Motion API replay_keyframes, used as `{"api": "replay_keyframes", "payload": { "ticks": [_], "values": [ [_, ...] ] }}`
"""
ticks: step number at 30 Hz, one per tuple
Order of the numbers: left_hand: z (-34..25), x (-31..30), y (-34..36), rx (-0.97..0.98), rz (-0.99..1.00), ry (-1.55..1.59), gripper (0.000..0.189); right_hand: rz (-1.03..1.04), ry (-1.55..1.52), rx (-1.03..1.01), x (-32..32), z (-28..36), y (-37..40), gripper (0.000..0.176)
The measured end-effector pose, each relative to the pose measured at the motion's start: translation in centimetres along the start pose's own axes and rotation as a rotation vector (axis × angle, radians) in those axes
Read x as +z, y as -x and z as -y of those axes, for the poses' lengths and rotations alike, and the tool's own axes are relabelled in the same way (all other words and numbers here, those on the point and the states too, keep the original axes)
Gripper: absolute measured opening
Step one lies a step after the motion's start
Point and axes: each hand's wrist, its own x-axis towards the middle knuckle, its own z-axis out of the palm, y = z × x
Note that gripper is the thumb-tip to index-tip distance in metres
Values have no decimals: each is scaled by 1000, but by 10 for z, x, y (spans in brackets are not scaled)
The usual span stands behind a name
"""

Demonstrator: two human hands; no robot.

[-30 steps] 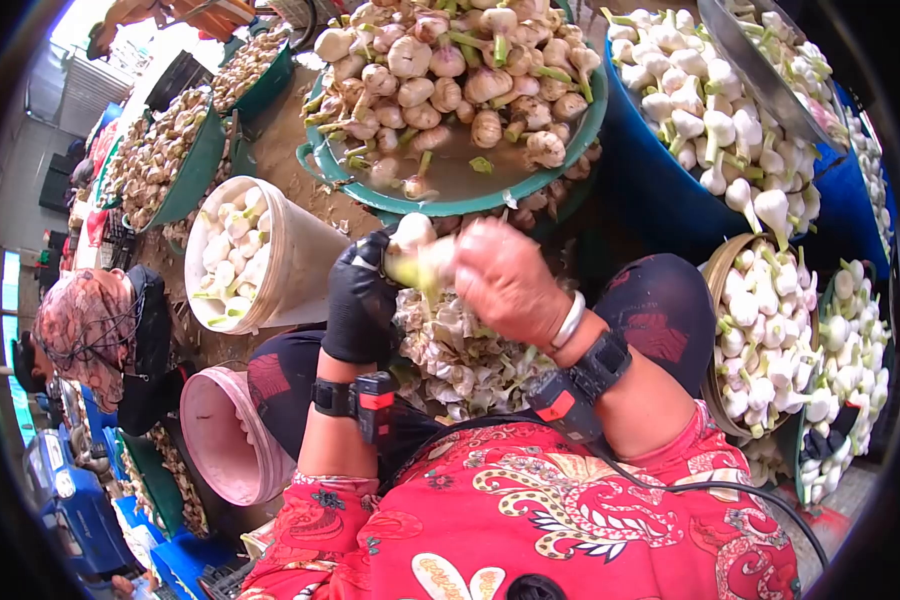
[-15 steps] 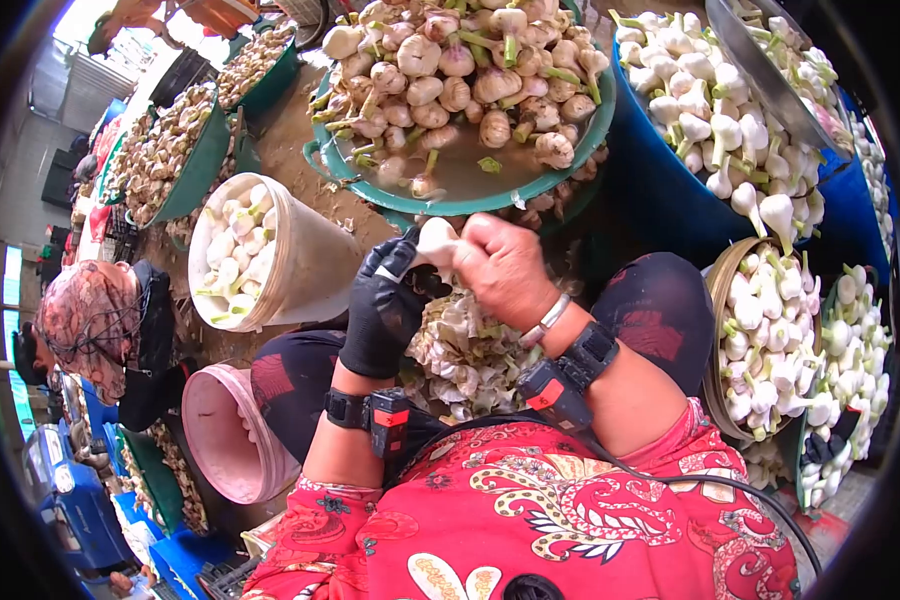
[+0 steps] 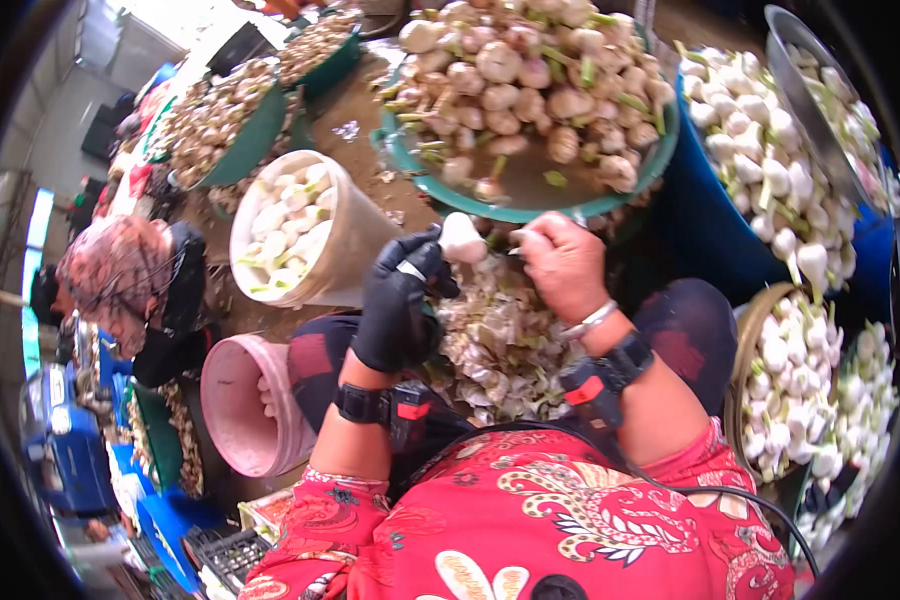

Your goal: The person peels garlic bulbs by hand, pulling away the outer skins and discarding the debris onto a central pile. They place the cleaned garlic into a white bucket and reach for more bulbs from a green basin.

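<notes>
Parted from one garlic bulb (image 3: 462, 239), the right hand (image 3: 568, 265) pinches one scrap (image 3: 518, 239). Left hand (image 3: 400, 305) clamps the bulb near one tub's (image 3: 518, 213) rim.

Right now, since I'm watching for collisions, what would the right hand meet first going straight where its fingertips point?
The right hand would likely meet the garlic bulb in the left hand; depth is unclear.
</notes>
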Motion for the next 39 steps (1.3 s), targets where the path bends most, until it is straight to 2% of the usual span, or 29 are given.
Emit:
{"api": "replay_keyframes", "payload": {
  "ticks": [2,3,4,5,6,7,9,10,11,12,13,14,15,16,17,19,20,22,27,29,30,31,32,33,35,36,37,38,39],
  "values": [
    [-2,-64,-23,334,-180,-312,23,22,-109,96,-3,-10,-4,13],
    [-18,-93,-28,335,-220,-261,23,56,-141,124,-6,-8,-4,14],
    [-21,-136,-41,466,-305,-384,23,55,-145,118,-5,-8,-6,14],
    [-36,-163,-44,415,-415,-571,23,40,-150,113,-6,-8,-6,12],
    [-36,-196,-52,596,-498,-1058,19,22,-149,114,-8,-9,-3,14],
    [-49,-207,-46,471,-442,-1446,15,6,-140,118,-9,-10,-2,14],
    [-63,-163,-45,335,-405,-1080,12,-69,-78,108,-11,-12,-4,15],
    [-59,-146,-52,514,-292,-1123,12,-59,-56,143,-14,-12,-5,17],
    [-52,-120,-62,602,-164,-1065,12,-74,-89,125,-15,-10,-7,18],
    [-48,-80,-65,511,-68,-949,15,-59,-107,135,-15,-12,-8,17],
    [-35,-56,-79,560,58,-1042,18,-42,-126,142,-15,-14,-10,17],
    [-28,-28,-90,554,188,-1095,19,-15,-233,219,-14,-11,-10,17],
    [-20,-3,-102,518,253,-1084,21,-10,-231,212,-15,-10,-9,15],
    [-9,15,-118,598,268,-1173,20,-7,-221,186,-16,-11,-8,11],
    [-11,38,-129,565,276,-1344,26,-4,-211,164,-17,-12,-7,8],
    [-5,65,-164,340,258,-1595,33,-52,-186,102,-15,-15,-5,20],
    [3,66,-177,347,267,-1597,33,-62,-184,100,-16,-14,-6,19],
    [23,62,-202,239,317,-1660,37,-86,-183,97,-19,-14,-7,19],
    [31,50,-198,151,377,-1481,35,23,-137,171,-25,-9,-7,16],
    [28,45,-193,-125,255,-1047,30,18,-137,154,-23,-12,-6,15],
    [23,44,-181,1,257,-902,22,54,-148,195,-23,-12,-5,21],
    [18,43,-168,1,257,-903,22,87,-160,235,-23,-11,-5,27],
    [9,46,-150,23,285,-655,22,86,-161,236,-22,-8,-5,27],
    [3,46,-130,40,307,-405,25,52,-149,122,-21,-3,-5,35],
    [1,38,-91,757,534,-860,37,55,-63,-111,-19,-3,-7,57],
    [3,39,-70,648,506,-839,39,58,-59,-167,-17,-3,-7,57],
    [7,43,-57,778,451,-837,32,60,-54,-223,-14,-4,-6,56],
    [10,46,-46,415,421,-501,30,67,-49,-217,-13,-4,-3,56],
    [11,47,-38,56,374,-162,28,118,-240,-66,-12,-4,0,52]
  ]
}}
